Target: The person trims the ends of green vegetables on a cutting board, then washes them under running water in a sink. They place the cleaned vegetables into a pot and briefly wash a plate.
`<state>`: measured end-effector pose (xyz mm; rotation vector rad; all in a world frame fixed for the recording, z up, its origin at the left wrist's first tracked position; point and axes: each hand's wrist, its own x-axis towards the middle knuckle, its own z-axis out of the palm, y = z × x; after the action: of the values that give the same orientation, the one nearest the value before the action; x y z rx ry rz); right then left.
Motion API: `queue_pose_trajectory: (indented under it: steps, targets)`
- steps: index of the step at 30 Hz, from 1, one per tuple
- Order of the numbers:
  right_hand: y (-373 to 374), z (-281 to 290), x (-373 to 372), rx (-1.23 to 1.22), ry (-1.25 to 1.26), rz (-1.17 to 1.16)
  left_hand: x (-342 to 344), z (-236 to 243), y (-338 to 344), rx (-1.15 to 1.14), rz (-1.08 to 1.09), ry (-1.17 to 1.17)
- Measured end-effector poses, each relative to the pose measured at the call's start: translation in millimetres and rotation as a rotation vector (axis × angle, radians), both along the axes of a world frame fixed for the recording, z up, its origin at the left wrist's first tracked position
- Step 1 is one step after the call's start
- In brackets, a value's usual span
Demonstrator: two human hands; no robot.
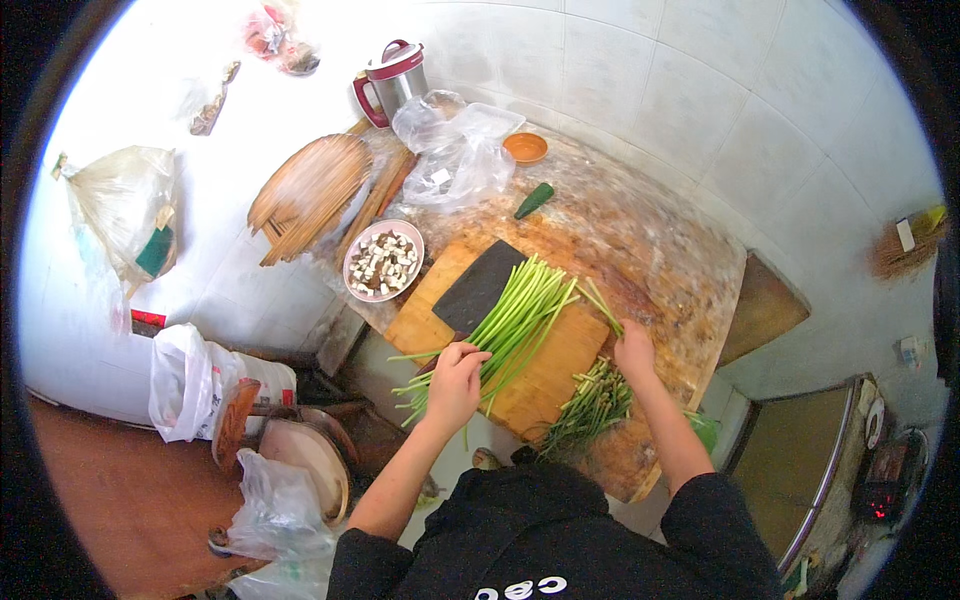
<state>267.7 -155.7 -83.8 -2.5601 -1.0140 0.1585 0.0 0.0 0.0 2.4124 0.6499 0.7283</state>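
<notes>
My left hand (455,385) is closed on a long bundle of pale-green stems (520,305), which lies slanting across the wooden cutting board (545,385) and over part of a dark, square cleaver blade (470,280). My right hand (635,355), to the right of the board, has its fingers closed on a few loose stems (600,300) tilted up toward the bundle. Just below that hand, a heap of shorter, darker green trimmings (585,405) rests at the board's lower right.
Around the board on the stained table (685,280) are a bowl of white-and-brown pieces (385,262), a small orange dish (525,148), a dark green object (534,200), plastic bags (455,170) and a steel jug appliance (400,85). Left are bamboo mats (305,190); lower left, hanging bags (180,380).
</notes>
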Motion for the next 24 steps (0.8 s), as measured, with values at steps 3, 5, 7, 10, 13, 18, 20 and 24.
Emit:
queue_pose_trajectory:
  steps: [3,5,7,10,13,18,20,24]
  targets:
    - [6.0,16.4,2.2,0.307,-0.093,0.084,6.8,10.4,3.2,-0.125,-0.002,-0.066]
    - [13.6,76.9,-21.7,0.465,0.3,0.195,3.6,13.6,6.1,-0.314,0.038,-0.127]
    - [16.7,128.4,-45.6,0.512,0.582,0.298,13.0,23.5,9.2,-0.751,0.009,-0.309]
    - [13.3,161.9,-60.9,0.604,0.72,0.493,31.9,71.5,7.3,-1.047,-0.112,-0.494]
    - [13.4,177.1,-70.3,0.542,0.911,0.478,30.7,98.0,4.0,-1.091,-0.248,-0.595]
    - [12.1,180.4,-79.2,0.485,0.984,0.466,20.7,122.1,-3.0,-0.888,-0.199,-0.526]
    - [12.5,183.7,-84.2,0.483,1.024,0.44,18.0,124.2,-5.3,-0.82,-0.177,-0.508]
    - [13.3,187.7,-86.5,0.403,0.963,0.456,14.9,126.4,-5.7,-0.782,-0.159,-0.506]
